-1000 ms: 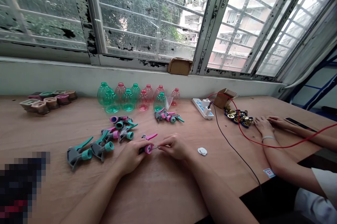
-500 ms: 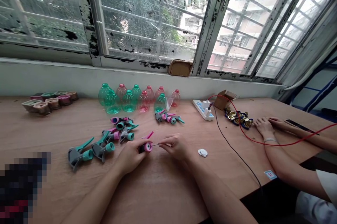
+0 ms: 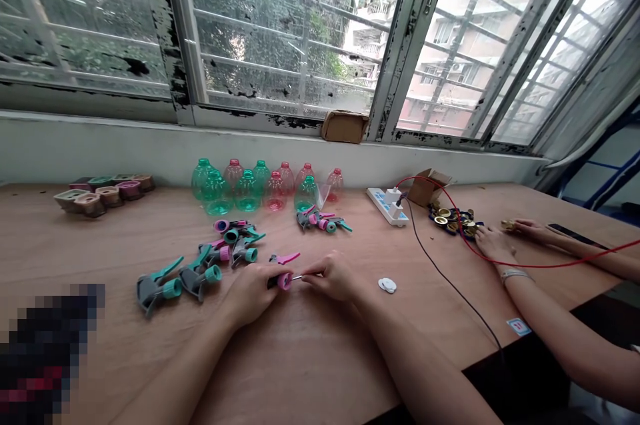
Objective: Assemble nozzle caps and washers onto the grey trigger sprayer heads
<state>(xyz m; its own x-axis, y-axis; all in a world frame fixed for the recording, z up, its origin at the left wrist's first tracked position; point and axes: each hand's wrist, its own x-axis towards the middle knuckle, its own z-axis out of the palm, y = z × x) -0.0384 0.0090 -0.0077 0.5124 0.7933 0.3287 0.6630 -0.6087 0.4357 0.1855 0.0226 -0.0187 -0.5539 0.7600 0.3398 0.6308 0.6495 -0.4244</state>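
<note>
My left hand (image 3: 254,292) is closed around a spray trigger head (image 3: 284,280) with a pink collar and pink lever, its collar facing right. In my right hand (image 3: 331,275) the fingertips pinch a thin, pale rod-like piece (image 3: 297,277). Its left end is at the collar opening; how far it goes in, I cannot tell. Left of my hands lie several loose grey trigger heads with teal or pink parts, among them a teal one (image 3: 156,285) nearest the left. White discs (image 3: 387,285) rest to the right of my right hand.
Green bottles (image 3: 247,193) and pink bottles (image 3: 275,193) stand along the wall, with more trigger heads (image 3: 323,220) before them. A power strip (image 3: 387,206), cables and a cardboard box (image 3: 429,188) are right. A co-worker's hands (image 3: 495,243) handle gold-and-blue pieces (image 3: 453,220).
The view has shifted slightly. The held trigger head has turned a little, its lever lying flatter. The co-worker's hands have moved apart, one with a gold piece.
</note>
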